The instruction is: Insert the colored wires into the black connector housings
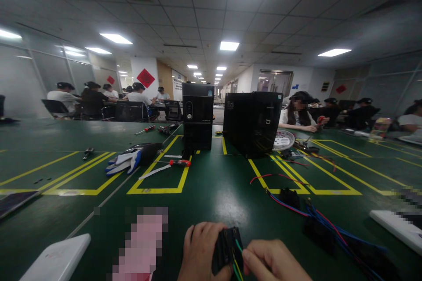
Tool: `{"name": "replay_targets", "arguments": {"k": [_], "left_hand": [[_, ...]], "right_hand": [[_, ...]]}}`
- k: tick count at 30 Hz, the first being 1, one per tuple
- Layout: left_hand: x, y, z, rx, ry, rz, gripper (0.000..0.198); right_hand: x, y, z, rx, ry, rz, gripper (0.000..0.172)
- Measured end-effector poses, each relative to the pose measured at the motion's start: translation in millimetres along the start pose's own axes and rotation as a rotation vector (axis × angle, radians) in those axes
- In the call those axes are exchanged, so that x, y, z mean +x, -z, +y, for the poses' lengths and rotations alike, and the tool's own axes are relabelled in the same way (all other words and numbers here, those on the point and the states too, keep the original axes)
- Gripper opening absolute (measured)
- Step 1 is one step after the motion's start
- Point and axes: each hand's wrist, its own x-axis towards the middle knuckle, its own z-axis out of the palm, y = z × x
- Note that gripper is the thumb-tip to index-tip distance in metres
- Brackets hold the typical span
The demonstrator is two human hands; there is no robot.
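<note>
My left hand (200, 250) is closed around a small black block-shaped part (225, 248) near the front edge of the green table. A green wire (238, 246) and a yellow wire run along this part. At its right side, my right hand (275, 260) is closed, thumb and fingertips pinching the green wire. The lower ends of both wires run out of the picture. To the right lies a bundle of blue and red wires (325, 221) with dark block-like parts attached.
Two black computer cases (198, 118) stand ahead. On the left are a red-handled screwdriver (180, 163), work gloves (125, 162) and a white device (54, 259). A white basket (283, 139) sits beyond the right case, near a seated person (298, 112). Yellow tape marks the table.
</note>
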Motion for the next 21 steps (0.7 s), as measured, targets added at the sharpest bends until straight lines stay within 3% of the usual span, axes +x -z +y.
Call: {"name": "replay_targets", "arguments": {"k": [2,6,9,14,21], "left_hand": [[0,1.9,1,0.003,0.014,-0.012,0.048],[0,0.5,1,-0.005,0.029,0.014,0.050],[-1,-2.3,-1,-0.009,0.028,0.067,0.050],[-2,-3.3,-5,-0.018,0.004,0.059,0.047],[-1,-11.5,-10,-0.033,-0.013,0.144,0.048]], "right_hand": [[2,-1,-2,-0.078,0.033,-0.071,0.033],[4,1,0,-0.486,-0.019,-0.178,0.025],[1,3,6,-0.560,-0.051,-0.234,0.020],[-9,17,8,-0.408,0.037,0.042,0.033],[-10,33,1,-0.215,0.075,0.223,0.037]]}}
